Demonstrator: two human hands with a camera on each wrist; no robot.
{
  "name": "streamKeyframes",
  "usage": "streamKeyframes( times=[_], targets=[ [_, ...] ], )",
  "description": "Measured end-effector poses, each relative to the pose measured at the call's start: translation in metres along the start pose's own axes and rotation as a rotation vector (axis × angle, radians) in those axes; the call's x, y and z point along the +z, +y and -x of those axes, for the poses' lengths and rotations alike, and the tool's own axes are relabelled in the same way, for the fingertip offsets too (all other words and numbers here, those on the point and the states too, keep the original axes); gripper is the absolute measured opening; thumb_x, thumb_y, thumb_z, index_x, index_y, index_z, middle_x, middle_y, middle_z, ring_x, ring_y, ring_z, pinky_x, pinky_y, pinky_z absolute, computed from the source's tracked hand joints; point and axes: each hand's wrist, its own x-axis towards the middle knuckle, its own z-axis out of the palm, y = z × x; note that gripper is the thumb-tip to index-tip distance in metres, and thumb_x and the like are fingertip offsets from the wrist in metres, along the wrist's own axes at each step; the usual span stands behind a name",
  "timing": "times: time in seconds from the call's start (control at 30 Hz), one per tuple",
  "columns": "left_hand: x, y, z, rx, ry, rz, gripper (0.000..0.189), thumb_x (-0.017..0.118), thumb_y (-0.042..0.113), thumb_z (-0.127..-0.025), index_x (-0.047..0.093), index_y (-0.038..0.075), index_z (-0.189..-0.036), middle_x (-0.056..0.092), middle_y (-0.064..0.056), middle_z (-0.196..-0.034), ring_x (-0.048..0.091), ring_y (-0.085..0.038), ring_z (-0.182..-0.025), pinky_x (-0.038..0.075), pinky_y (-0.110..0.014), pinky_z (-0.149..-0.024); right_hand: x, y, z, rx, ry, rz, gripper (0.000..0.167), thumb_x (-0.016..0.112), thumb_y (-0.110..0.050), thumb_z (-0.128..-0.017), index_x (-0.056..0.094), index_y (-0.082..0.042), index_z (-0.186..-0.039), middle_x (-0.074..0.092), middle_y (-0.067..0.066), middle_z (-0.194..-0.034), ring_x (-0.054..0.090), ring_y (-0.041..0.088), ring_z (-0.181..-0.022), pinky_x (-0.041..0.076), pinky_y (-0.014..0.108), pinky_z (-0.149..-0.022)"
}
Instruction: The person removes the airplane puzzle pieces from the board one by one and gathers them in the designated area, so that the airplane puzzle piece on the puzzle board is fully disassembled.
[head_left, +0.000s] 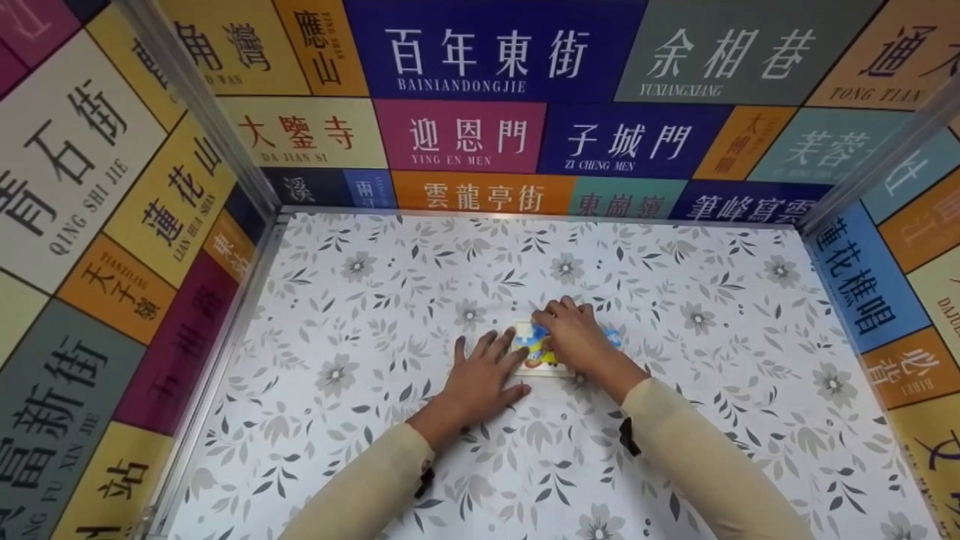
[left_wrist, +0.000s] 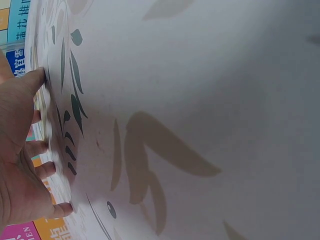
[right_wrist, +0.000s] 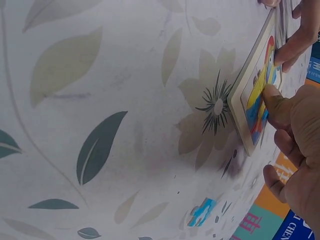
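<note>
A shallow wooden jigsaw puzzle board (head_left: 547,373) with a bright yellow, blue and red picture lies flat on the table. A pale bare patch shows at its far left corner. My left hand (head_left: 480,379) lies with fingers spread at the board's left side, some fingertips overlapping its edge. Over the board is my right hand (head_left: 577,335), its thumb (right_wrist: 274,100) touching the picture and its other fingers loosely bent. No piece shows between those fingers. A loose blue puzzle piece (right_wrist: 202,212) lies on the table to the right of the board.
The table (head_left: 337,450) has a white covering printed with grey flowers and leaves. Panels of coloured street-name signs (head_left: 465,135) stand along the back and both sides. Metal-coloured strips (head_left: 217,120) run up the back corners.
</note>
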Motion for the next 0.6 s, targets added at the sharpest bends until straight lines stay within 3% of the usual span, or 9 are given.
streamKeyframes(
  times=[0.3, 0.6],
  targets=[
    [0.0001, -0.0012, -0.0004, -0.007, -0.007, -0.012, 0.071, 0.051, 0.066, -0.111, 0.041, 0.033, -0.172, 0.022, 0.001, -0.187, 0.028, -0.032, -0.170, 0.025, -0.076, -0.129, -0.0004, 0.0000, -0.0005, -0.046, 0.009, -0.005, 0.052, 0.081, -0.016, -0.101, 0.066, -0.007, -0.150, 0.070, 0.018, -0.141, 0.060, 0.040, -0.129, 0.047, 0.069, -0.108],
    [0.0006, -0.0003, -0.0010, -0.004, 0.001, -0.002, 0.070, 0.051, 0.066, -0.111, 0.041, 0.034, -0.172, 0.023, 0.001, -0.186, 0.028, -0.032, -0.170, 0.025, -0.077, -0.128, 0.0010, 0.0020, 0.0000, -0.033, 0.025, -0.031, 0.047, 0.081, -0.012, -0.100, 0.069, -0.008, -0.145, 0.068, 0.015, -0.137, 0.057, 0.037, -0.126, 0.047, 0.069, -0.107]
  ],
)
